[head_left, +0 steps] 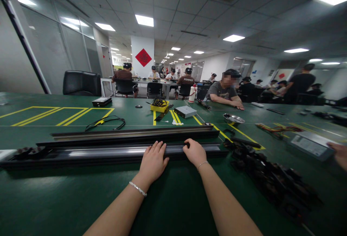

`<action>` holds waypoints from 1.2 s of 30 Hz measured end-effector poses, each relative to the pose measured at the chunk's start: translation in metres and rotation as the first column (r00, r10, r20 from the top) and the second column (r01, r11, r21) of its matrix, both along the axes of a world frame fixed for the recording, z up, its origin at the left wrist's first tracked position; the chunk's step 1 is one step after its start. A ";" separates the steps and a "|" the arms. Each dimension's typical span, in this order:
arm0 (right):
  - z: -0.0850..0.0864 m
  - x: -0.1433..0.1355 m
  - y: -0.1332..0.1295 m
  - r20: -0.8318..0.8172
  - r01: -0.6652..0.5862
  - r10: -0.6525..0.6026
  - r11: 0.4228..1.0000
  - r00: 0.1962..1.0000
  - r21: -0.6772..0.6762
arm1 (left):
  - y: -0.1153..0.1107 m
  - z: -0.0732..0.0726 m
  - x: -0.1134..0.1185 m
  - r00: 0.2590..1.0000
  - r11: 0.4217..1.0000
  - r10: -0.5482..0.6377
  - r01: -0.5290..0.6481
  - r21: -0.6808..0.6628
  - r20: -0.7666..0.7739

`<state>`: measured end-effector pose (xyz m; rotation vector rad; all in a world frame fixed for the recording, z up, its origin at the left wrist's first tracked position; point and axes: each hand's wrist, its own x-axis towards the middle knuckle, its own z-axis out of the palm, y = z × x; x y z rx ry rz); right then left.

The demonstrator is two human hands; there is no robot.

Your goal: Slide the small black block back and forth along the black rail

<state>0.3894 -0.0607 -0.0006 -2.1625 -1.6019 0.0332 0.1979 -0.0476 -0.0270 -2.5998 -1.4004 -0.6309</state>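
A long black housing (108, 159) lies across the green table in front of me, with a shiny grey tube or strip (108, 151) along its length. My left hand (154, 161) rests on it right of its middle, fingers stretched out over the top and palm down. Close by on the right, my right hand (195, 153) is at the same housing with its fingers curled, pinching a small black part (187, 144) whose kind I cannot make out. Just behind lies a second long black rail (135, 133), parallel to the first.
Black parts (271, 174) are heaped at right, near another person's hand (338, 153) by a metal box (311, 144). Further back are a metal bowl (233, 119), a grey box (185, 111), a yellow tray (159, 106) of cables and a black cable (108, 123). A person (225, 89) sits opposite.
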 end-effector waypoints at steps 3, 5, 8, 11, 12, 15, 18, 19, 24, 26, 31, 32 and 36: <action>0.000 0.001 0.000 -0.009 -0.003 0.003 1.000 1.000 0.000 | 0.000 0.000 0.000 1.000 1.000 0.000 0.000 0.002 0.004; 0.000 0.001 -0.001 -0.007 -0.008 0.008 1.000 1.000 0.005 | -0.001 0.000 0.000 1.000 1.000 -0.001 0.001 0.004 0.002; -0.001 0.001 -0.001 0.013 -0.021 0.021 1.000 1.000 0.022 | -0.001 0.000 -0.001 1.000 1.000 -0.001 0.001 0.009 -0.004; -0.002 0.002 -0.001 0.028 -0.027 0.026 0.999 0.999 0.029 | 0.000 0.000 -0.001 1.000 1.000 0.001 -0.001 0.010 -0.010; -0.002 0.002 0.000 0.028 -0.025 0.025 0.999 0.999 0.028 | 0.000 0.000 0.000 1.000 1.000 0.001 -0.001 0.012 -0.010; -0.001 0.003 0.000 0.011 -0.016 0.016 1.000 1.000 0.016 | 0.001 -0.001 0.000 1.000 1.000 -0.001 0.002 0.017 -0.011; 0.000 0.004 0.000 -0.009 -0.013 0.013 1.000 1.000 -0.003 | 0.001 -0.001 0.000 1.000 1.000 0.001 0.000 0.018 -0.012; 0.000 0.005 0.000 -0.011 -0.014 0.014 1.000 1.000 -0.005 | 0.001 -0.001 0.000 1.000 1.000 0.002 -0.001 0.019 -0.011; -0.003 0.008 0.000 0.021 -0.037 0.037 0.999 0.999 0.016 | 0.000 0.000 0.000 1.000 1.000 0.005 -0.005 0.017 -0.012; -0.005 0.011 0.000 0.037 -0.044 0.042 0.999 0.998 0.029 | -0.001 0.000 0.000 1.000 1.000 0.004 -0.004 0.018 -0.013; -0.008 0.016 0.000 0.036 -0.054 0.053 0.998 0.998 0.027 | -0.001 0.000 0.000 1.000 1.000 0.005 -0.005 0.018 -0.017; -0.008 0.016 0.000 0.038 -0.054 0.053 0.998 0.998 0.030 | -0.001 0.000 0.000 1.000 1.000 0.006 -0.005 0.018 -0.018; -0.005 0.014 -0.001 0.049 -0.045 0.043 0.998 0.998 0.033 | 0.000 0.000 0.000 1.000 1.000 0.006 -0.006 0.017 -0.021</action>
